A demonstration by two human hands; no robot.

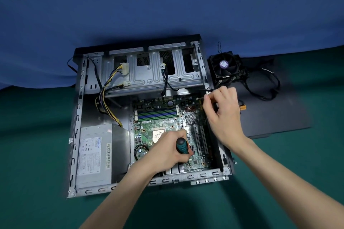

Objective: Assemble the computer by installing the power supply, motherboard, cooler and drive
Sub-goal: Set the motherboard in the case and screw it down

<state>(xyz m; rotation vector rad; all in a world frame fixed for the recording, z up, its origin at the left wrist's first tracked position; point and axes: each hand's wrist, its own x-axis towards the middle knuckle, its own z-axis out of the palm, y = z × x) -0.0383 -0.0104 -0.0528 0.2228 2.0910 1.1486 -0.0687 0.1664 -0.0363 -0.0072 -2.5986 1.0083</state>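
An open grey computer case (78, 117) lies flat on the table. A silver power supply (95, 156) sits in its near left corner. The green motherboard (158, 119) lies in the right half, its bare processor (158, 134) showing. My left hand (167, 152) grips a screwdriver (182, 146) with a teal and black handle, held over the board's near part. My right hand (222, 109) pinches something small at the board's far right corner; what it is cannot be told. The black cooler with its fan (226, 66) stands outside the case, at the far right.
A dark side panel (275, 117) lies right of the case, with black cables (268, 87) and an orange connector (243, 106) on it. Yellow and black supply wires (109, 94) run from the power supply up to the drive cage (152, 72). Green and blue cloth covers the table.
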